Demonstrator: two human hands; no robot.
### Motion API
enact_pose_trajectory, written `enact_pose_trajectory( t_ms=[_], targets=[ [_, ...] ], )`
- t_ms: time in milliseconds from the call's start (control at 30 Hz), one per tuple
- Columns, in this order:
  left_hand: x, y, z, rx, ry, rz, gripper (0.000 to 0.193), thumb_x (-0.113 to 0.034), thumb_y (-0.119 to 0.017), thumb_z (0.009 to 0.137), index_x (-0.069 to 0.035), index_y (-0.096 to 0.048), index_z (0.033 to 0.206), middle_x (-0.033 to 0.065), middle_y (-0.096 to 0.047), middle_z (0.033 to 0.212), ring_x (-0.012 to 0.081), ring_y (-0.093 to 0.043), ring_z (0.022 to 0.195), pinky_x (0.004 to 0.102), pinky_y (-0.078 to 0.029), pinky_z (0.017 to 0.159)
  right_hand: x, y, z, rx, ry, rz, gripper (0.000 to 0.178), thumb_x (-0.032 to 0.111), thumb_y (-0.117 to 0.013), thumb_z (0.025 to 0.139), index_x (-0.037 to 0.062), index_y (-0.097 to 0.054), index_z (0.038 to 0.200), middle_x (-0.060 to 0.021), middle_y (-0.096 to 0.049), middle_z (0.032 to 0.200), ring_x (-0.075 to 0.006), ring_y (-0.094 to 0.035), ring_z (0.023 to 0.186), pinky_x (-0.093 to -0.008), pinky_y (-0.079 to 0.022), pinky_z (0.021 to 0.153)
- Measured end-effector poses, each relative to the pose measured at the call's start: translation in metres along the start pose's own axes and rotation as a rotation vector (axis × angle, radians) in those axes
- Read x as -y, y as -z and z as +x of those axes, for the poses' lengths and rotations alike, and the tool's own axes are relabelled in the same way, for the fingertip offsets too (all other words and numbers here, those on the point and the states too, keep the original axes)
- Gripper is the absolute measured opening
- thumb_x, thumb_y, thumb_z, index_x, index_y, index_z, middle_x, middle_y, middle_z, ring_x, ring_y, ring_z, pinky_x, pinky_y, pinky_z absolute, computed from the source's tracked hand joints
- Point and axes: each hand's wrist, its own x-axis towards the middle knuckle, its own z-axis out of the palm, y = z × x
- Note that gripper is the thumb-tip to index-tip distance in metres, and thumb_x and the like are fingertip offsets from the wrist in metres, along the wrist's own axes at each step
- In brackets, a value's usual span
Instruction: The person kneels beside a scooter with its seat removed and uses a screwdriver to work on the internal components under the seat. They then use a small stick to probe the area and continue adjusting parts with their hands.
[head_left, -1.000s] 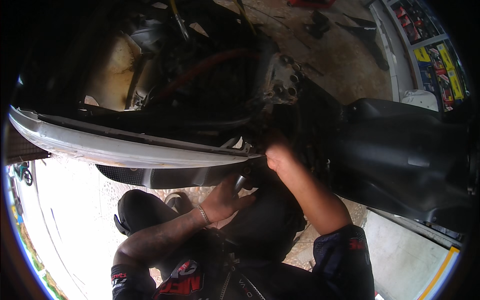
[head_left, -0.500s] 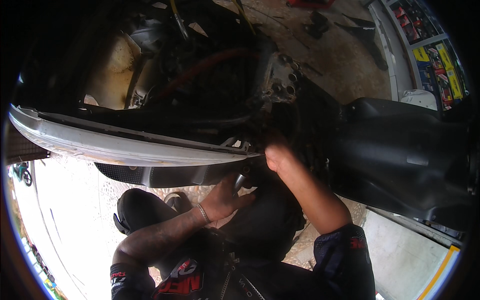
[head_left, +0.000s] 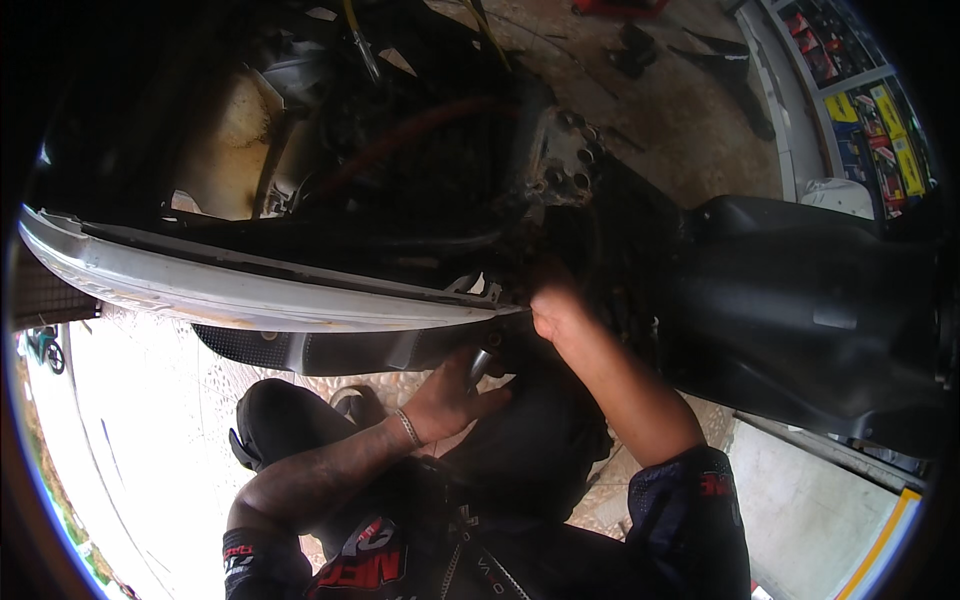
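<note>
My left hand (head_left: 448, 398) is closed around a short, shiny metal cylinder (head_left: 480, 366); its kind cannot be made out. That hand sits just below the black perforated lower panel (head_left: 340, 352) of a partly stripped scooter. My right hand (head_left: 556, 312) reaches into the scooter's body, at the pointed end of a long white side panel (head_left: 270, 302). Dark parts and shadow hide its fingers, so I cannot see what they touch. Above the hands stands a rusty metal bracket with round holes (head_left: 563, 165).
To the right extends a large black plastic body section (head_left: 810, 300). A red hose (head_left: 420, 128) crosses the dark frame. Shelves with coloured boxes (head_left: 880, 140) stand at the upper right. Loose black parts (head_left: 715, 60) lie on the floor. A pale board with a yellow edge (head_left: 810, 500) is at lower right.
</note>
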Motion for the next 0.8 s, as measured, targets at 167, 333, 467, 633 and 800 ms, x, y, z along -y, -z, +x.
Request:
enact_pose_trajectory(
  t_ms=[167, 333, 467, 633, 800],
  targets=[
    [0.001, -0.001, 0.002, 0.016, 0.020, -0.043, 0.074, -0.027, -0.076, 0.086, 0.000, -0.039, 0.144, 0.0207, -0.054, 0.134, 0.0301, -0.052, 0.127, 0.0383, -0.041, 0.107, 0.001, 0.001, -0.002, 0.035, 0.008, 0.013, 0.019, 0.007, -0.055, 0.094, 0.0006, -0.068, 0.105, -0.0095, -0.070, 0.096, -0.0167, -0.066, 0.085, -0.0339, -0.053, 0.073],
    [0.006, -0.002, 0.003, 0.020, 0.021, -0.065, 0.076, -0.033, -0.075, 0.085, 0.002, -0.040, 0.143, 0.0250, -0.053, 0.135, 0.0353, -0.052, 0.128, 0.0409, -0.040, 0.108, 0.003, 0.002, -0.002, 0.030, -0.072, 0.018, 0.020, 0.010, -0.054, 0.096, 0.0012, -0.068, 0.106, -0.0097, -0.070, 0.098, -0.0168, -0.066, 0.087, -0.0345, -0.053, 0.075],
    [0.008, -0.003, 0.003, 0.000, -0.006, -0.052, 0.075, -0.033, -0.075, 0.085, 0.001, -0.040, 0.143, 0.0249, -0.052, 0.136, 0.0355, -0.052, 0.128, 0.0418, -0.040, 0.107, 0.008, 0.000, -0.003, 0.036, -0.080, -0.044, 0.020, 0.010, -0.053, 0.097, 0.0014, -0.068, 0.108, -0.0101, -0.070, 0.098, -0.0173, -0.067, 0.087, -0.0352, -0.053, 0.075],
    [0.011, -0.004, 0.003, 0.006, 0.001, -0.071, 0.076, -0.033, -0.075, 0.085, 0.001, -0.039, 0.143, 0.0248, -0.052, 0.136, 0.0356, -0.051, 0.129, 0.0420, -0.040, 0.108, 0.007, 0.002, -0.002, 0.089, -0.099, 0.001, 0.021, 0.007, -0.053, 0.097, 0.0013, -0.067, 0.110, -0.0104, -0.069, 0.098, -0.0175, -0.066, 0.086, -0.0355, -0.053, 0.073],
    [0.011, -0.003, 0.004, 0.007, -0.005, -0.039, 0.076, -0.032, -0.075, 0.085, 0.001, -0.038, 0.144, 0.0246, -0.052, 0.136, 0.0354, -0.051, 0.129, 0.0420, -0.040, 0.108, -0.001, 0.003, 0.008, 0.063, -0.053, -0.042, 0.021, 0.004, -0.054, 0.094, 0.0007, -0.067, 0.111, -0.0105, -0.069, 0.099, -0.0173, -0.066, 0.084, -0.0357, -0.052, 0.070]
  ],
)
